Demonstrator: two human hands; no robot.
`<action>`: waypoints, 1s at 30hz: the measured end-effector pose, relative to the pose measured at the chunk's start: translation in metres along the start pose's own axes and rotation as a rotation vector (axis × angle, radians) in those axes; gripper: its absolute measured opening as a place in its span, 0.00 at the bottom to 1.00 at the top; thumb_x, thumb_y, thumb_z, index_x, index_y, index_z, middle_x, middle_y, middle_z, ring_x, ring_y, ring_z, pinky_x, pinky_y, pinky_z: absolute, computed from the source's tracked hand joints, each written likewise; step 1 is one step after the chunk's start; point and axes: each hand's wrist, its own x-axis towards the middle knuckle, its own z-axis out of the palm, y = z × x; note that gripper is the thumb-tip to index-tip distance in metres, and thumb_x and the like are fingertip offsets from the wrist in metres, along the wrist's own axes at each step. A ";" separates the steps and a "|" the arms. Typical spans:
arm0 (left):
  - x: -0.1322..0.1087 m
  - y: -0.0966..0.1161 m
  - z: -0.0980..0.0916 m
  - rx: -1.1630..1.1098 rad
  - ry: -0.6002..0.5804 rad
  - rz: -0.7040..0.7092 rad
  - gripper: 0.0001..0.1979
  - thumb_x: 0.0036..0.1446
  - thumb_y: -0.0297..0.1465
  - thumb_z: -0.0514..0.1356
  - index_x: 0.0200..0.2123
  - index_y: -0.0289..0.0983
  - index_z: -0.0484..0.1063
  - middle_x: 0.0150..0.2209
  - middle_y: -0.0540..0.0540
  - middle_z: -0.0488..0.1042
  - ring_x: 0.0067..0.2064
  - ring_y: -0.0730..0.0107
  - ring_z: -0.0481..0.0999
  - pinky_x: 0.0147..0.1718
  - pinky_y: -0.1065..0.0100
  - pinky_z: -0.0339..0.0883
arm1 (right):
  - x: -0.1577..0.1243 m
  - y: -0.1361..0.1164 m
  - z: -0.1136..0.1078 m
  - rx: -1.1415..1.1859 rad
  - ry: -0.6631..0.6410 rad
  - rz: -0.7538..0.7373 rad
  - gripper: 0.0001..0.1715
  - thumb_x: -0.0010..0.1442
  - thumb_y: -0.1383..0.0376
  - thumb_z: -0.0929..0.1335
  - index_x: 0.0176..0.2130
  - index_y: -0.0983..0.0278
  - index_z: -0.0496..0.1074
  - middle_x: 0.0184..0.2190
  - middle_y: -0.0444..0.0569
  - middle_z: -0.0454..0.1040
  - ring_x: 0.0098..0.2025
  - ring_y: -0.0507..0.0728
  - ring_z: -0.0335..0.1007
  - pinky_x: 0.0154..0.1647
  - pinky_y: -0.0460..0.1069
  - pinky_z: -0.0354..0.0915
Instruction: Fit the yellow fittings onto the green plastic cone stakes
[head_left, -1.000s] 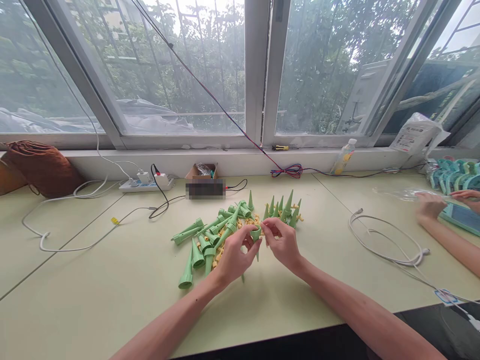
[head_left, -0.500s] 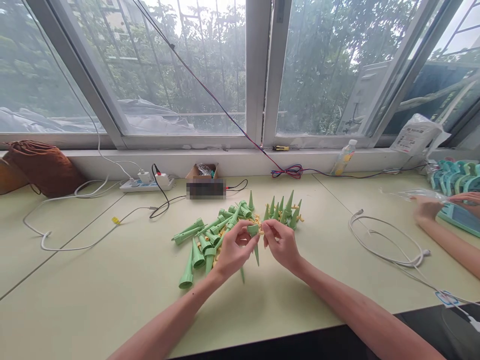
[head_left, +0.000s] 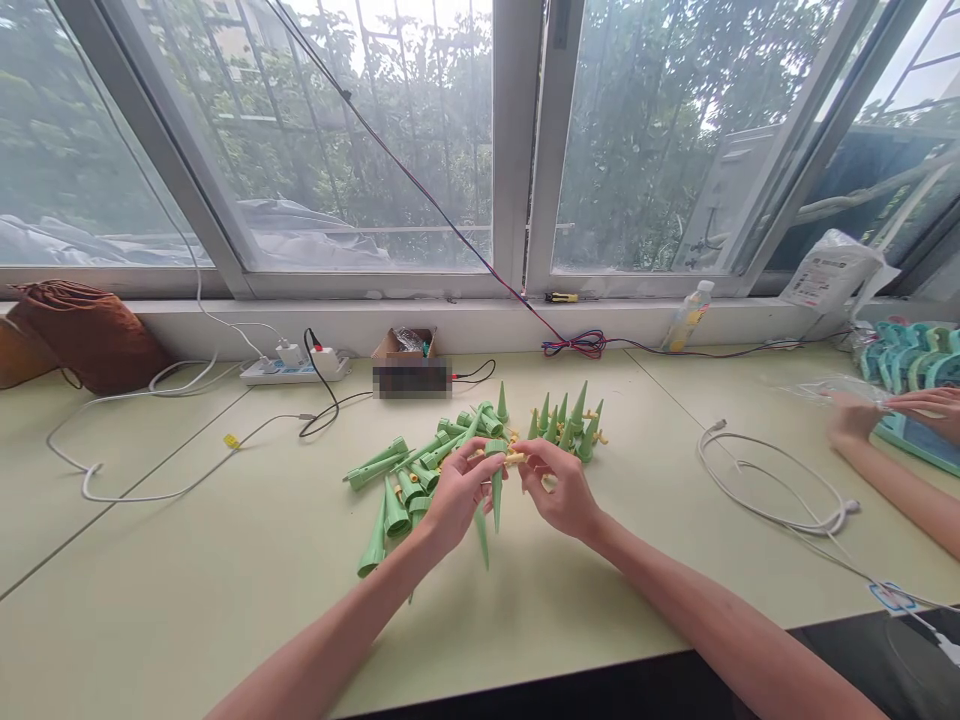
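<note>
My left hand [head_left: 466, 490] grips a green cone [head_left: 496, 492] whose wide ribbed end is up and whose tip points down. Between the thumb and fingers of my right hand [head_left: 559, 485] is a small yellow piece [head_left: 514, 458], held at the cone's wide end; whether the two are joined I cannot tell. Several loose green cones [head_left: 375, 464] lie heaped beside and behind my left hand, with yellow pieces among them. Behind my right hand stands a group of upright green cones [head_left: 578, 410] with yellow pieces on their sides.
Another person's hands [head_left: 859, 415] are at the right, by teal plastic items [head_left: 911, 350]. A coiled white cable [head_left: 776, 520] lies right of my arm. At the back are a small cardboard box [head_left: 405, 343], a power strip [head_left: 294, 370] and a bottle [head_left: 688, 316].
The cone in my left hand has moved slightly left and turned, its wide end now upward. The yellow piece shows more clearly between my hands.
</note>
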 end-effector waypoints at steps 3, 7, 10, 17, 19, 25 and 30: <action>0.000 0.000 0.000 -0.021 0.000 -0.010 0.19 0.49 0.37 0.70 0.39 0.39 0.66 0.24 0.55 0.71 0.19 0.79 0.63 0.13 0.77 0.56 | 0.000 0.001 0.000 0.004 0.017 0.020 0.10 0.66 0.65 0.64 0.46 0.63 0.73 0.37 0.51 0.76 0.28 0.52 0.71 0.28 0.47 0.72; 0.000 0.000 0.000 -0.028 -0.005 -0.012 0.19 0.50 0.37 0.70 0.39 0.39 0.65 0.23 0.56 0.70 0.20 0.78 0.65 0.13 0.77 0.57 | 0.000 0.002 0.001 0.013 0.018 0.028 0.10 0.67 0.65 0.64 0.45 0.63 0.73 0.36 0.50 0.76 0.27 0.51 0.70 0.27 0.47 0.71; -0.001 0.001 0.000 -0.016 -0.001 -0.009 0.19 0.50 0.37 0.70 0.39 0.39 0.65 0.23 0.56 0.70 0.21 0.77 0.66 0.14 0.77 0.57 | -0.001 0.003 0.001 0.017 0.023 0.027 0.10 0.67 0.64 0.65 0.45 0.64 0.74 0.34 0.49 0.76 0.26 0.51 0.70 0.26 0.47 0.71; -0.002 0.002 0.001 0.032 0.006 0.000 0.20 0.49 0.40 0.69 0.39 0.39 0.65 0.25 0.53 0.71 0.23 0.75 0.69 0.14 0.77 0.57 | -0.001 0.003 0.002 0.019 0.018 0.052 0.11 0.67 0.61 0.64 0.42 0.64 0.73 0.31 0.48 0.76 0.24 0.51 0.70 0.24 0.46 0.70; -0.001 0.002 0.001 0.040 0.013 0.005 0.20 0.49 0.40 0.69 0.39 0.39 0.65 0.26 0.53 0.71 0.24 0.74 0.70 0.15 0.76 0.57 | 0.000 0.003 0.002 0.009 0.004 0.058 0.10 0.67 0.61 0.65 0.39 0.64 0.72 0.29 0.47 0.75 0.23 0.51 0.70 0.23 0.45 0.69; -0.001 0.002 0.000 0.093 0.038 0.031 0.19 0.50 0.41 0.69 0.38 0.39 0.66 0.27 0.52 0.72 0.24 0.74 0.71 0.16 0.76 0.58 | -0.001 0.002 0.004 0.011 -0.027 0.075 0.16 0.68 0.57 0.64 0.32 0.63 0.68 0.25 0.46 0.73 0.21 0.50 0.68 0.22 0.45 0.66; -0.002 0.002 0.001 0.134 0.033 0.078 0.18 0.51 0.41 0.69 0.38 0.38 0.67 0.27 0.51 0.73 0.25 0.74 0.70 0.17 0.76 0.60 | -0.002 0.004 0.006 0.017 -0.030 0.085 0.18 0.68 0.56 0.63 0.31 0.63 0.69 0.24 0.46 0.73 0.20 0.50 0.66 0.21 0.44 0.65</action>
